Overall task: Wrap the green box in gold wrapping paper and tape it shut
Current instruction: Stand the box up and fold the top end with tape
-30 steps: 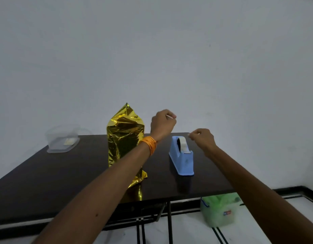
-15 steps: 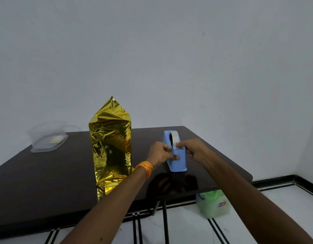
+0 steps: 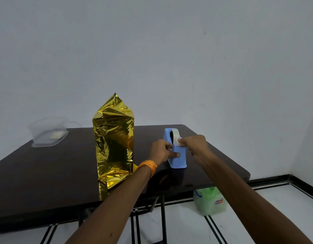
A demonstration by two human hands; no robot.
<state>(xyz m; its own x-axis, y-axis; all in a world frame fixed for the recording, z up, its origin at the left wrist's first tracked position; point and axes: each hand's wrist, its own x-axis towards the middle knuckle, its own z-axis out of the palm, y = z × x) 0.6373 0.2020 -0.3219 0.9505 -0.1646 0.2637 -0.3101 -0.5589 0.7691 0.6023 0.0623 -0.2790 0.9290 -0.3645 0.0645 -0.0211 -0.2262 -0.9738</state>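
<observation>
Far left of the blue plastic tape dispenser [image 3: 177,158], a clear plastic tub [image 3: 48,132] sits at the back edge of the dark worktop [image 3: 46,173]. Nearer, just left of the dispenser, the tall box [image 3: 113,143] stands upright, fully covered in crinkled gold foil paper with no green showing; its peaked top looks loose, probably awaiting tape. The left hand [image 3: 161,152], arm stretched forward with an orange wristband [image 3: 149,165], grips the dispenser's side with the thumb on its face, likely to steady it. At the dispenser's right, the right hand [image 3: 194,147] pinches the clear tape end [image 3: 178,140] near the cutter, wrist bent inward.
</observation>
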